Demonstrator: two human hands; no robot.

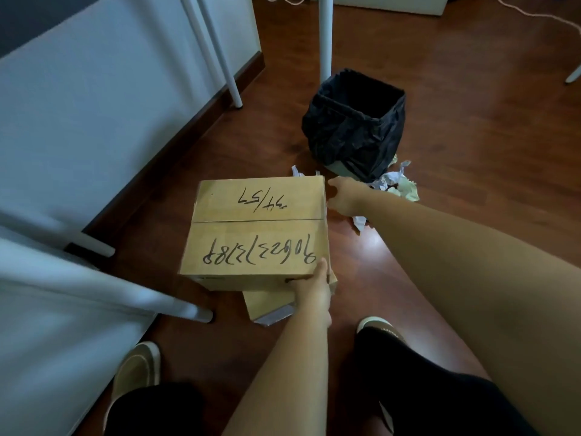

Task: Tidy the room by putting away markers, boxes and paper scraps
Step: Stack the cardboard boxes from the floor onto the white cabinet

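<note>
A brown cardboard box [257, 228] with black handwritten numbers on its closed flaps rests on top of a smaller cardboard box [267, 305] on the wooden floor. My left hand [312, 286] grips the big box at its near right corner, thumb on the top. At the far right corner my right hand [344, 196] presses against the side, its fingers partly hidden. Crumpled paper scraps [397, 184], white and pale yellow, lie on the floor beside a bin lined with a black bag [355, 127]. No markers are in view.
White table legs [325, 39] stand behind the bin and slant at the left [103, 291]. A white wall with a dark skirting board runs along the left. My feet in light slippers [138, 369] are at the bottom. A cable trails at the top right.
</note>
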